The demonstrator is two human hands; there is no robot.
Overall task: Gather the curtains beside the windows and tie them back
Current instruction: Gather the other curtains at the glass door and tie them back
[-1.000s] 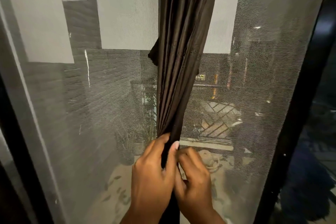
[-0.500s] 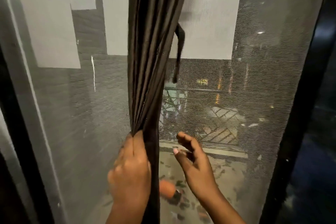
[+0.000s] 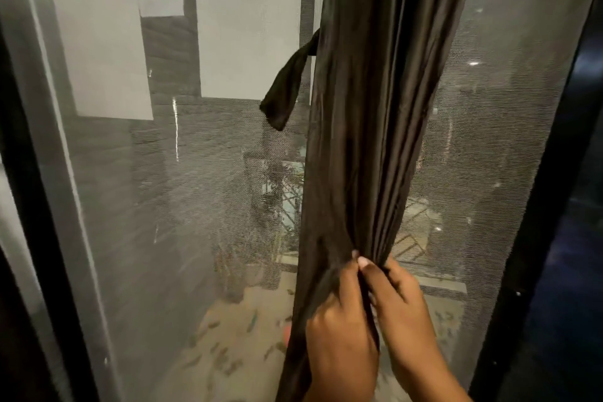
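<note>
A dark brown curtain (image 3: 372, 114) hangs bunched in folds in front of a mesh window screen (image 3: 208, 192). A loose brown tie-back strap (image 3: 287, 88) dangles off its left side, higher up. My left hand (image 3: 339, 333) grips the gathered folds from the left, fingers curled into the cloth. Pressed against it from the right, my right hand (image 3: 404, 310) pinches the same bunch with thumb and fingers. Both hands meet low on the curtain, near the bottom of the view.
A dark window frame post (image 3: 42, 238) runs down the left and another dark frame (image 3: 538, 238) down the right. Through the mesh I see a wall, plants and paving outside, far below.
The curtain has swung to the right. My right hand, free half a second ago, has closed on the gathered folds beside my left hand. The strap now hangs on the curtain's left.
</note>
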